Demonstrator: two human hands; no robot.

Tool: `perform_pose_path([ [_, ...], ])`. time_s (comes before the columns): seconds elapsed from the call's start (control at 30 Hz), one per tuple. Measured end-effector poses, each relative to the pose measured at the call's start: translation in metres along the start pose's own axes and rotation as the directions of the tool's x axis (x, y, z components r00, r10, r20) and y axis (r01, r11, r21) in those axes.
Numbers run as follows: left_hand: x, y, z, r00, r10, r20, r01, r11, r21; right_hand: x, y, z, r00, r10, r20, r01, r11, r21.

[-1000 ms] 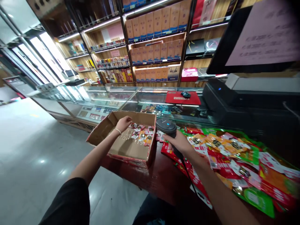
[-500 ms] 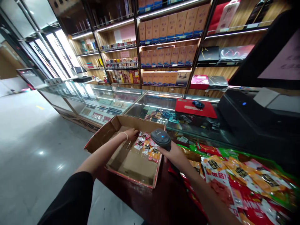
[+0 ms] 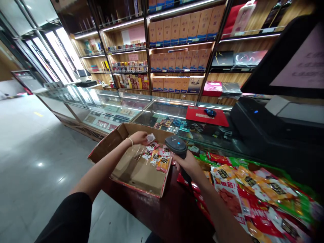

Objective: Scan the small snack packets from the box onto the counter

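Observation:
My left hand point(image 3: 140, 137) is closed on a small snack packet point(image 3: 150, 137), its pale side showing, above the far part of a shallow cardboard box point(image 3: 136, 186). Several small orange and pink snack packets point(image 3: 155, 156) lie in the box's right side, just below that hand. My right hand point(image 3: 186, 162) grips a dark barcode scanner point(image 3: 176, 145) with a blue light on top. The scanner's head is over the box's right edge, pointing left toward the packets. Part of its handle is hidden by my fingers.
Heaped snack bags point(image 3: 253, 192) in red, green and orange lie to the right. Behind the box runs a glass display counter point(image 3: 141, 116) with a red mat point(image 3: 219, 117) and a mouse point(image 3: 210, 112). A dark monitor point(image 3: 291, 57) overhangs the right; boxed shelves point(image 3: 179, 60) line the wall.
My left hand has lifted slightly from the box's floor, and a pale packet now shows in its fingers. My right hand still holds the scanner. The whole view has shifted slightly.

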State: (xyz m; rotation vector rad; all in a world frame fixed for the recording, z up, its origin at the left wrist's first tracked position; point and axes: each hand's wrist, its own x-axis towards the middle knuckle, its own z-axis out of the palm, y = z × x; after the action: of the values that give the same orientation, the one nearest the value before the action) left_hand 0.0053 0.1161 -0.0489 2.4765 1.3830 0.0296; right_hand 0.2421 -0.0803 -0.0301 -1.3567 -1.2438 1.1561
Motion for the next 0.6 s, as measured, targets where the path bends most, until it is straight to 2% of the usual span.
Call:
perform_pose_path([
  [0.03,-0.005,0.009,-0.006,0.999,-0.006,-0.032,0.001,0.988,-0.157,-0.003,-0.003,-0.003,1.0,0.002,-0.013,-0.002,1.0,0.008],
  [0.07,-0.01,0.02,-0.01,0.998,-0.015,-0.06,-0.008,0.933,-0.361,-0.007,-0.007,-0.006,1.0,0.008,-0.024,-0.007,1.0,0.018],
  [0.1,-0.016,0.031,-0.013,0.996,-0.021,-0.081,-0.03,0.816,-0.577,-0.01,-0.009,-0.009,0.999,0.011,-0.034,-0.01,0.999,0.03],
  [0.13,-0.021,0.043,-0.014,0.995,-0.027,-0.097,-0.057,0.647,-0.76,-0.014,-0.011,-0.012,0.999,0.012,-0.042,-0.01,0.999,0.041],
  [0.17,-0.027,0.056,-0.014,0.993,-0.033,-0.11,-0.082,0.466,-0.881,-0.019,-0.013,-0.015,0.999,0.009,-0.052,-0.006,0.999,0.049],
  [0.2,-0.032,0.068,-0.013,0.992,-0.04,-0.118,-0.099,0.323,-0.941,-0.023,-0.014,-0.019,0.998,0.004,-0.063,-0.001,0.999,0.05],
  [0.27,-0.041,0.093,-0.012,0.988,-0.09,-0.125,-0.111,0.145,-0.983,-0.033,-0.014,-0.025,0.996,-0.004,-0.089,0.008,0.999,0.044],
  [0.4,-0.051,0.135,-0.01,0.973,-0.208,-0.097,-0.098,0.007,-0.995,-0.052,-0.01,-0.039,0.99,-0.001,-0.143,0.001,1.0,0.001],
  [0.6,-0.052,0.176,0.005,0.977,-0.209,-0.039,-0.103,-0.305,-0.947,-0.078,-0.008,-0.054,0.987,-0.006,-0.162,-0.001,0.999,-0.042],
])
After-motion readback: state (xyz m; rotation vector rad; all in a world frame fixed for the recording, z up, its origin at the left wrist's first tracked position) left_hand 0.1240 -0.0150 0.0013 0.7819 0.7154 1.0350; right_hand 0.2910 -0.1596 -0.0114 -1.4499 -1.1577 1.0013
